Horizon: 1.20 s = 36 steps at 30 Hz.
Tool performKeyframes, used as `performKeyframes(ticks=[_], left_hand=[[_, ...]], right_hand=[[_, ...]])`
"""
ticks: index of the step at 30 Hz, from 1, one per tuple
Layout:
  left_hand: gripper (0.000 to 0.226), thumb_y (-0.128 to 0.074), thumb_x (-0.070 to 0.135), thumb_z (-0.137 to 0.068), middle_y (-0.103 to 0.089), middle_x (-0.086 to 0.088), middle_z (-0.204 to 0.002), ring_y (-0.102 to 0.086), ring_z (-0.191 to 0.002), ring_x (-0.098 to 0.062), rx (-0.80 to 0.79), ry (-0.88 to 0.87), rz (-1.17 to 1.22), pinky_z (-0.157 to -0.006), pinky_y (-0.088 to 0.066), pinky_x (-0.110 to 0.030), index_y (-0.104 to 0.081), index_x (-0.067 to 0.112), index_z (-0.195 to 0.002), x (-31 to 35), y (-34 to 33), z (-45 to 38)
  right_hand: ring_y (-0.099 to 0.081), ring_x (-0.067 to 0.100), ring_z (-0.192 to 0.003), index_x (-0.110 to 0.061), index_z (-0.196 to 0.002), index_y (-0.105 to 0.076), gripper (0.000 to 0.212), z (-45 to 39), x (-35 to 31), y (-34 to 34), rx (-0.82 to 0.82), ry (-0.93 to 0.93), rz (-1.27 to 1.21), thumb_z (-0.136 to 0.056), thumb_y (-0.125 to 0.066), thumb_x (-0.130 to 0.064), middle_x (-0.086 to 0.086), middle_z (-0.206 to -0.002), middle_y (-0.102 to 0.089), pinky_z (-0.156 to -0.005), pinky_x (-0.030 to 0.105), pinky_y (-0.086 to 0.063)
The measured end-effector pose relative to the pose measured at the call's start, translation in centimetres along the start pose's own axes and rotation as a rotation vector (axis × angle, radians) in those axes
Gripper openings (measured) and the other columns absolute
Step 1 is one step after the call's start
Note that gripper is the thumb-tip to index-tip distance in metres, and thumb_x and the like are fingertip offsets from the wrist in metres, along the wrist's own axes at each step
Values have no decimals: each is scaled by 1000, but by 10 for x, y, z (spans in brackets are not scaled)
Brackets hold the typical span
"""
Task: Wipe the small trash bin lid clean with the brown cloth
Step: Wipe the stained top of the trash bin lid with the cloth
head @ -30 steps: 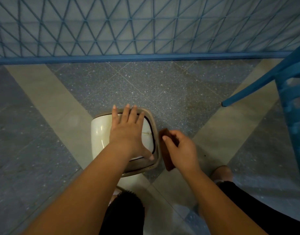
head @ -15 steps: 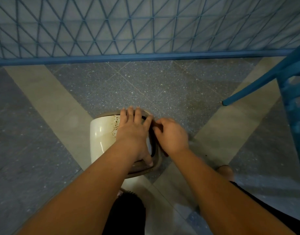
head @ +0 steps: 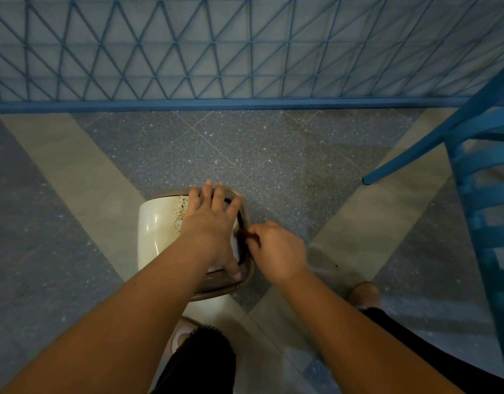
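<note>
Head view: your hands on the trash bin lid, open floor to its left.
Your left hand lies flat, fingers spread, on the lid; your right hand pinches the brown cloth against the lid's right rim, with a blue chair well apart.

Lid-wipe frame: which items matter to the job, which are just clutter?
In the job:
- lid, cream, brown specks
- cloth, brown, mostly hidden in the fist
- left hand, flat on the lid
- right hand, pinching the cloth at the lid's right rim

Just there:
- chair, blue, at right
- fence, blue mesh, behind
</note>
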<state>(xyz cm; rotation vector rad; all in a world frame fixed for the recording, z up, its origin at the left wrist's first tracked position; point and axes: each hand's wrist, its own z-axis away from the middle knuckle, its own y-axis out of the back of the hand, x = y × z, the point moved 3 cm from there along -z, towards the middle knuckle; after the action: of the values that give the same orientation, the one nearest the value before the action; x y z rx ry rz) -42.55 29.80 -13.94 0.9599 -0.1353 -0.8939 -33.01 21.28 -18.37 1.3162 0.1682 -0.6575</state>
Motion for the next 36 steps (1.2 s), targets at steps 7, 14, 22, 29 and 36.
performKeyframes(ticks=[7,14,22,29,36], left_hand=[[137,-47,92,-50,29,-12,-155,31,-140,-34,210,68,136,-110,20,-59,16,23,-150,-18,-23,35],[142,-44,95,-41,26,-13,-156,25,-142,-37,135,68,102,-110,19,-59,16,26,-150,-31,-21,20],[150,-49,97,-36,30,-13,-154,28,-141,-38,61,62,44,-109,19,-60,21,27,-149,-59,-15,12],[156,-62,91,-34,28,-17,-154,25,-141,-42,22,42,58,-110,17,-56,24,28,-147,-62,-11,5],[151,-62,88,-36,25,-15,-155,24,-141,-42,98,25,122,-114,10,-54,23,31,-147,-61,-17,9]], right_hand=[[-62,23,-94,-24,-111,-60,25,-4,-6,-4,-4,49,43,-95,-44,-35,1,-110,-59,-68,29,-43],[-61,26,-97,-25,-116,-58,30,-5,-4,-3,-25,25,34,-96,-41,-39,4,-112,-60,-72,32,-45],[-61,27,-96,-23,-116,-59,28,-30,-11,-4,-12,50,54,-96,-43,-36,6,-111,-59,-70,33,-44],[-61,23,-97,-28,-115,-59,27,-20,-8,-5,26,-8,-21,-96,-45,-41,2,-110,-61,-70,31,-44],[-61,18,-94,-30,-113,-61,25,28,-5,-17,18,-29,-129,-95,-46,-40,-3,-107,-62,-74,31,-46]])
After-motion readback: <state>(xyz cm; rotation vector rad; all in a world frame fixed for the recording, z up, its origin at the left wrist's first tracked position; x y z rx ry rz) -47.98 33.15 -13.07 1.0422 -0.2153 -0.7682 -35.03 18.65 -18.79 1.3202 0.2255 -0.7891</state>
